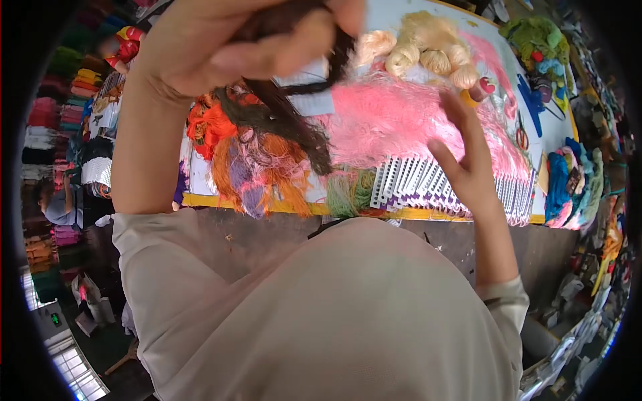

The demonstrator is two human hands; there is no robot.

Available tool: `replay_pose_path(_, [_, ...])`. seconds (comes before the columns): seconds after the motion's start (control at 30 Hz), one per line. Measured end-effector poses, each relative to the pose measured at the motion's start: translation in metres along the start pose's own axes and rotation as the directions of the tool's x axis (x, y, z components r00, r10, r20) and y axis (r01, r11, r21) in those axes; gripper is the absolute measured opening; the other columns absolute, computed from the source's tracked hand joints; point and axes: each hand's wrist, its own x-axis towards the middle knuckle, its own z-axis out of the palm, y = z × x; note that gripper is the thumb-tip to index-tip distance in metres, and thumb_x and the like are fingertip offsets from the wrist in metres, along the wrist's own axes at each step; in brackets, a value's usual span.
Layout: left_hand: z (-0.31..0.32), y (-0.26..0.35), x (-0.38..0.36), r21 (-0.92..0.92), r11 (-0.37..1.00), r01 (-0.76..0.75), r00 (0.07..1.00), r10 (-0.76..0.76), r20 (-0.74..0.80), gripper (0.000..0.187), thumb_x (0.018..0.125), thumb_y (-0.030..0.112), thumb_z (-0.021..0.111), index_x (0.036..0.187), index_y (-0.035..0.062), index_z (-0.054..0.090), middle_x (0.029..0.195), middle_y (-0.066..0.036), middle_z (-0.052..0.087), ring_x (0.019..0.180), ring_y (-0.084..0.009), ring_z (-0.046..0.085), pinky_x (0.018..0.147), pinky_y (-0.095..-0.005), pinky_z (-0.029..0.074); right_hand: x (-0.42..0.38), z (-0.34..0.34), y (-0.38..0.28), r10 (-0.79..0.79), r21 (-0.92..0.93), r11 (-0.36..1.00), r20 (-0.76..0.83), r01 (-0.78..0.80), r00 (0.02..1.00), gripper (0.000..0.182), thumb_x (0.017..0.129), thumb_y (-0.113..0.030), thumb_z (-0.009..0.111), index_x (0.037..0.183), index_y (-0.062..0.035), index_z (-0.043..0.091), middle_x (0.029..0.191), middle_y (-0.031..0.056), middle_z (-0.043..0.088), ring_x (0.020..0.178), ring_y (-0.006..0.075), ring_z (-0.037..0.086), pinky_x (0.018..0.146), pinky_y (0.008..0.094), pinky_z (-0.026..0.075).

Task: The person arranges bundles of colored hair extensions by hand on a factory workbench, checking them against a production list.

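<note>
Close to the camera at the upper left, my left hand (254, 57) is closed around a hank of dark brown thread (284, 113). The thread's loose end hangs down toward the table's near side. My right hand (469, 164) is held above a spread of pink thread (394, 117), fingers apart and holding nothing. Below it lies a row of white punched cards (404, 184), with pink strands among those on the right. Orange thread (284, 164) and red-orange thread (208, 127) lie under the dark hank, beside a mauve bundle (247, 177). Green thread (351, 190) is left of the cards.
Cream skeins (436, 60) sit at the table's far side near a small spool (483, 88). Red-handled scissors (521, 137) and a blue tool (530, 103) lie at right. Coloured skeins (568, 180) are bunched at the right edge. A person (61, 200) is at far left.
</note>
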Motion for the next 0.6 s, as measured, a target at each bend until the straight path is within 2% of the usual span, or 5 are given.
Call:
replay_pose_path(0.07, [0.022, 0.005, 0.0, -0.184, 0.981, 0.069, 0.996, -0.058, 0.064, 0.055, 0.107, 0.033, 0.019, 0.115, -0.0056, 0.057, 0.074, -0.017, 0.069, 0.034, -0.0039, 0.031, 0.029, -0.0195, 0.023, 0.04, 0.02, -0.043, -0.15, 0.305, 0.939, -0.041, 0.156, 0.988, 0.059, 0.088, -0.014, 0.067, 0.139, -0.0022, 0.039, 0.131, 0.0144, 0.052, 0.125, 0.0247, 0.049, 0.105, 0.035, 0.038])
replay_pose_path(0.17, [0.037, 0.011, -0.001, 0.18, 0.979, 0.092, 0.995, -0.097, 0.02, 0.039, 0.104, 0.029, 0.038, 0.102, -0.0052, 0.057, 0.054, -0.004, 0.054, 0.039, -0.004, 0.039, 0.039, -0.0199, 0.033, 0.074, 0.034, -0.073, -0.268, 0.553, 0.818, 0.128, 0.155, 0.955, 0.046, 0.093, -0.015, 0.061, 0.133, -0.0014, 0.043, 0.109, 0.0074, 0.057, 0.099, 0.0162, 0.058, 0.088, 0.0293, 0.046])
replay_pose_path(0.2, [0.035, 0.004, -0.006, 0.307, 0.952, 0.006, 0.997, 0.016, -0.07, 0.045, 0.102, 0.035, 0.042, 0.103, -0.0065, 0.059, 0.046, -0.003, 0.048, 0.03, -0.0044, 0.026, 0.031, -0.0204, 0.021, 0.077, 0.027, -0.079, -0.118, 0.653, 0.74, 0.361, -0.16, 0.925, 0.032, 0.095, -0.014, 0.056, 0.124, -0.0027, 0.049, 0.087, -0.0001, 0.054, 0.07, 0.0079, 0.052, 0.065, 0.0229, 0.044])
replay_pose_path(0.4, [0.0, -0.021, -0.048, 0.498, 0.795, 0.347, 0.919, -0.18, -0.352, 0.033, 0.088, 0.011, 0.062, 0.119, 0.0014, 0.054, 0.08, -0.002, 0.061, 0.072, -0.0077, 0.058, 0.063, -0.0211, 0.044, 0.074, 0.002, -0.029, 0.205, 0.434, 0.844, 0.282, -0.315, 0.937, 0.02, 0.097, -0.011, 0.051, 0.115, -0.0039, 0.056, 0.07, -0.0046, 0.046, 0.056, 0.0035, 0.039, 0.05, 0.0187, 0.034])
replay_pose_path(0.6, [-0.011, -0.058, -0.065, 0.327, 0.85, 0.414, 0.908, -0.359, -0.215, 0.025, 0.091, 0.025, 0.061, 0.097, 0.0005, 0.062, 0.063, 0.006, 0.045, 0.055, -0.0029, 0.039, 0.05, -0.0191, 0.029, 0.054, -0.044, 0.036, 0.316, 0.293, 0.87, 0.285, -0.396, 0.905, 0.014, 0.093, -0.01, 0.055, 0.104, -0.0056, 0.062, 0.072, -0.007, 0.048, 0.056, 0.0024, 0.04, 0.051, 0.0186, 0.034])
